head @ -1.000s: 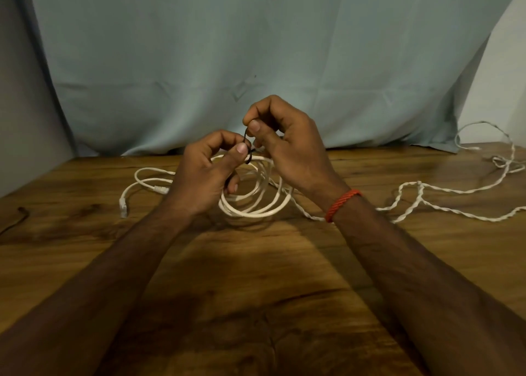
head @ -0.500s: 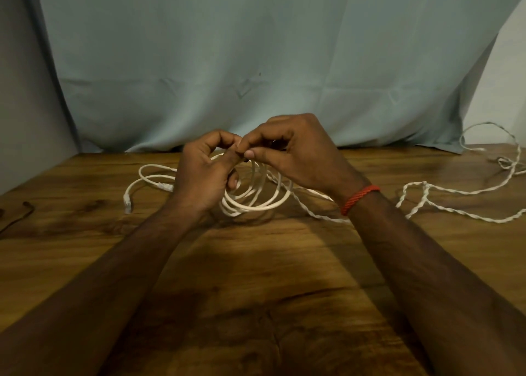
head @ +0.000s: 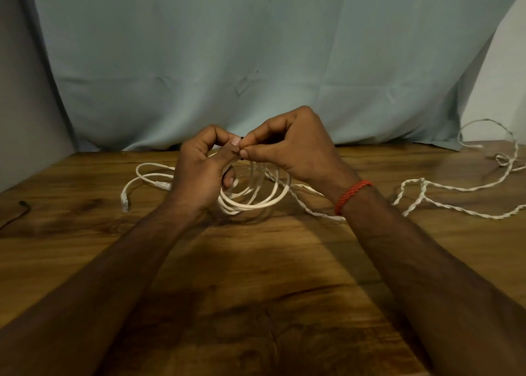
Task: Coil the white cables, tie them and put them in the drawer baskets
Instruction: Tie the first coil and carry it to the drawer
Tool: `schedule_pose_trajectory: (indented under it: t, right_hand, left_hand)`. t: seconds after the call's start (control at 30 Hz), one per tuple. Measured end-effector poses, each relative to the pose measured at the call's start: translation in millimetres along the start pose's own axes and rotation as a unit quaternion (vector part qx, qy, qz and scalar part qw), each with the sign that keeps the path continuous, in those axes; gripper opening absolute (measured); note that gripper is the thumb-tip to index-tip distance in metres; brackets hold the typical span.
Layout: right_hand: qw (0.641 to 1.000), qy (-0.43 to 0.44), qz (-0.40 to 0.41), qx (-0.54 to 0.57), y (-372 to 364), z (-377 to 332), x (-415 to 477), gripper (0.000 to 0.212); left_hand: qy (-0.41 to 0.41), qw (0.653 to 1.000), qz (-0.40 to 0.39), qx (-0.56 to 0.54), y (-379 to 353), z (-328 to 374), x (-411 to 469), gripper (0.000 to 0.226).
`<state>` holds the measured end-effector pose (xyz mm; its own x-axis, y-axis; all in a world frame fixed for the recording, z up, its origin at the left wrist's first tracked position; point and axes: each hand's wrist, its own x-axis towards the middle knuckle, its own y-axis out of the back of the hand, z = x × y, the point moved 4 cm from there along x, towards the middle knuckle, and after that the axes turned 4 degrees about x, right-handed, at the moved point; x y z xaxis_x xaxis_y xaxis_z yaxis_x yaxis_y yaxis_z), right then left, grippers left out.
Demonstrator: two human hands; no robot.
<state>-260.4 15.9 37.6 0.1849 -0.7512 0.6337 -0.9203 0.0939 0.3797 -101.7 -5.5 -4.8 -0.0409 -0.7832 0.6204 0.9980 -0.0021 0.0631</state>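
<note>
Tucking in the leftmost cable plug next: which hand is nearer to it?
Left. The left hand is just right of the plug; the right hand lies farther right.

No text, label, brand, number or sign can be read. The connector (head: 124, 202) at the loose end of the coiled white cable (head: 256, 202), lying left of the coil on the worktop (head: 256, 276), is too small and blurred for any marking on it to be made out.
</note>
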Motion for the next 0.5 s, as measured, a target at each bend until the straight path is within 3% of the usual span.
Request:
schedule_pose_trajectory:
  t: [0.2,0.5]
  right_hand:
    - [0.993,-0.044,0.027,0.104,-0.6,4.8,-2.9,0.028]
    - [0.998,-0.023,0.048,0.020,-9.1,5.8,-1.3,0.027]
  left_hand:
    - [-0.010,1.000,-0.016,-0.019,-0.8,2.9,-1.3,0.025]
    - [0.048,0.996,-0.028,-0.075,-6.8,-1.2,-2.9,0.022]
